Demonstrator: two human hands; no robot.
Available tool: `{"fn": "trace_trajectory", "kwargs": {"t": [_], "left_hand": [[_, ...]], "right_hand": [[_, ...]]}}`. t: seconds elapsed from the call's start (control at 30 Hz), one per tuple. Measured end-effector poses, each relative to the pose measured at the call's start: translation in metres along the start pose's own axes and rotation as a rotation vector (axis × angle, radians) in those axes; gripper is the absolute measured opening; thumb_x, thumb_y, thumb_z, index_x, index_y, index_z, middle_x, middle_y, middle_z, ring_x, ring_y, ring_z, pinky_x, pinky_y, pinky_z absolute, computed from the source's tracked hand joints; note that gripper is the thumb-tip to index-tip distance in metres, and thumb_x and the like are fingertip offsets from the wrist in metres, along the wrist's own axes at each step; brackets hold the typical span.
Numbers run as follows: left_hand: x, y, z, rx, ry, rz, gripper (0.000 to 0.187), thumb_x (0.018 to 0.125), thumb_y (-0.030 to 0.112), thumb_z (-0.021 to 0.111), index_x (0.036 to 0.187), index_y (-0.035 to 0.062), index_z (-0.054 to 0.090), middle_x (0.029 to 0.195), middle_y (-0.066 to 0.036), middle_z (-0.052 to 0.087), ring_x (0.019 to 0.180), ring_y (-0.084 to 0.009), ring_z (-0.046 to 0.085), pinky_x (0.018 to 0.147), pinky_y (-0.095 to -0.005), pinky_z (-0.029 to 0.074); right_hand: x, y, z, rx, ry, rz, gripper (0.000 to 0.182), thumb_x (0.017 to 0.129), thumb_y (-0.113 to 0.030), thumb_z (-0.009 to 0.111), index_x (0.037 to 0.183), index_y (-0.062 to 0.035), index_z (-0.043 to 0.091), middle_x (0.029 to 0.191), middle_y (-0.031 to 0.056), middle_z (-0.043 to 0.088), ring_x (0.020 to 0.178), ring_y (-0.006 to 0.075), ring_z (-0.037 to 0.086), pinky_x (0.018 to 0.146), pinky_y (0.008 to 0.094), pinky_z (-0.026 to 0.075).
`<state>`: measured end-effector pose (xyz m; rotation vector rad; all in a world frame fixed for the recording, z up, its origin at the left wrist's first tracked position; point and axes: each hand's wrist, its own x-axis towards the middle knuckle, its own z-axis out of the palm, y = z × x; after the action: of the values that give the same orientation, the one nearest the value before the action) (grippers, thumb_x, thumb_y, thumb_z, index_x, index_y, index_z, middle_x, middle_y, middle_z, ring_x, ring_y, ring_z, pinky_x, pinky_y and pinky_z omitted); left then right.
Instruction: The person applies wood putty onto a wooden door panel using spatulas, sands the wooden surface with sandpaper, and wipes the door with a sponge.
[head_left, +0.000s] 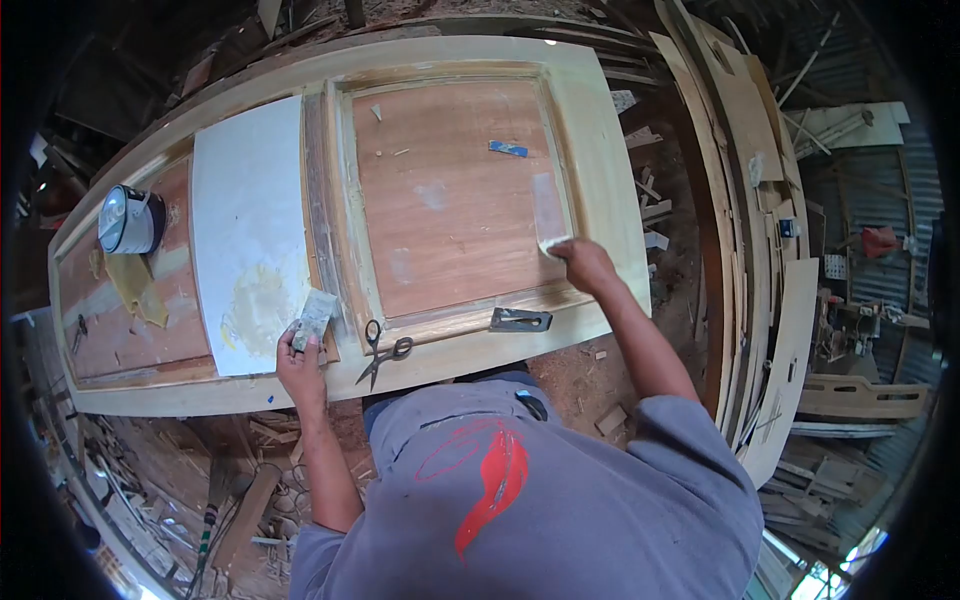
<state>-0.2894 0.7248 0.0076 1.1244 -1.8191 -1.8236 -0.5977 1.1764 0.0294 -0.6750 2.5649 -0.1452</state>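
Note:
In my left hand point(300, 366) is a flat grey, putty-smeared piece point(315, 313), held over the lower right corner of a white board point(240, 170) with yellowish smears. My right hand point(588, 266) is closed on a small pale flat piece point(552, 244), which touches the right edge of a reddish panel point(450, 180) in a wooden door point(600, 130). Just above that piece runs a whitish strip of filler point(544, 200). Black-handled scissors point(376, 352) lie to the right of my left hand. A black slotted tool point(521, 319) rests on the door's near rail.
A paint can point(131, 219) stands at the door's left, beside a tan scrap point(136, 288). A small blue packet point(508, 149) lies on the panel. Long boards point(745, 200) stand at the right. Wood offcuts point(612, 418) litter the ground.

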Motion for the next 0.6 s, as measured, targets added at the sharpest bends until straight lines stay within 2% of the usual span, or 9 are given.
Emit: {"fn": "trace_trajectory", "kwargs": {"t": [0.17, 0.23, 0.27, 0.37, 0.43, 0.5, 0.6], "left_hand": [[0.012, 0.012, -0.003, 0.003, -0.016, 0.007, 0.04, 0.098, -0.001, 0.065, 0.135, -0.0078, 0.053, 0.125, -0.014, 0.062, 0.108, -0.0175, 0.064, 0.089, -0.0298, 0.056], [0.014, 0.014, -0.007, -0.009, -0.018, 0.008, 0.04, 0.098, -0.001, 0.065, 0.135, -0.0078, 0.053, 0.125, -0.014, 0.062, 0.108, -0.0176, 0.064, 0.089, -0.0301, 0.056], [0.013, 0.013, -0.009, -0.021, -0.018, 0.01, 0.039, 0.097, -0.001, 0.065, 0.134, -0.0077, 0.053, 0.124, -0.014, 0.062, 0.108, -0.0176, 0.064, 0.089, -0.0303, 0.056], [0.01, 0.01, -0.015, -0.035, 0.004, 0.004, 0.039, 0.097, -0.001, 0.066, 0.134, -0.0074, 0.054, 0.124, -0.013, 0.062, 0.109, -0.0175, 0.063, 0.09, -0.0307, 0.056], [0.002, 0.007, -0.02, -0.029, 0.028, -0.004, 0.039, 0.098, -0.001, 0.066, 0.134, -0.0072, 0.054, 0.123, -0.013, 0.062, 0.109, -0.0175, 0.063, 0.09, -0.0309, 0.055], [-0.007, 0.003, -0.022, -0.03, 0.06, -0.001, 0.039, 0.098, -0.001, 0.066, 0.134, -0.007, 0.053, 0.123, -0.013, 0.061, 0.109, -0.0176, 0.063, 0.09, -0.0312, 0.055], [-0.021, 0.001, -0.024, -0.059, 0.102, -0.011, 0.042, 0.098, 0.001, 0.067, 0.136, -0.007, 0.052, 0.124, -0.014, 0.062, 0.109, -0.0181, 0.064, 0.09, -0.0317, 0.056]], "right_hand": [[-0.063, -0.012, 0.024, 0.017, 0.011, -0.005, 0.049, 0.079, 0.003, 0.053, 0.118, -0.0146, 0.077, 0.115, 0.0139, 0.074, 0.111, 0.0324, 0.068, 0.097, 0.0423, 0.054], [-0.068, -0.023, 0.009, 0.021, -0.015, -0.045, 0.048, 0.08, 0.002, 0.054, 0.119, -0.0155, 0.077, 0.115, 0.0143, 0.074, 0.109, 0.0332, 0.069, 0.095, 0.0435, 0.055], [-0.062, -0.026, -0.005, -0.063, -0.238, 0.111, 0.047, 0.084, 0.0, 0.053, 0.121, -0.0167, 0.076, 0.115, 0.0158, 0.073, 0.107, 0.035, 0.069, 0.093, 0.0456, 0.055], [-0.002, -0.029, -0.022, 0.0, 0.002, 0.117, 0.046, 0.086, 0.0, 0.052, 0.121, -0.0176, 0.076, 0.112, 0.0178, 0.073, 0.103, 0.0371, 0.07, 0.091, 0.0473, 0.056], [0.054, -0.04, -0.041, -0.002, 0.162, 0.035, 0.044, 0.088, -0.001, 0.051, 0.12, -0.0168, 0.076, 0.112, 0.019, 0.073, 0.104, 0.0383, 0.07, 0.091, 0.0476, 0.055], [0.105, -0.042, -0.05, -0.04, 0.222, -0.034, 0.043, 0.089, -0.001, 0.051, 0.12, -0.0162, 0.077, 0.111, 0.0198, 0.073, 0.104, 0.0389, 0.069, 0.091, 0.0481, 0.055], [0.136, -0.037, -0.039, -0.076, 0.162, -0.027, 0.041, 0.09, 0.0, 0.052, 0.119, -0.0154, 0.077, 0.112, 0.0199, 0.073, 0.105, 0.0383, 0.069, 0.092, 0.0483, 0.055]]}}
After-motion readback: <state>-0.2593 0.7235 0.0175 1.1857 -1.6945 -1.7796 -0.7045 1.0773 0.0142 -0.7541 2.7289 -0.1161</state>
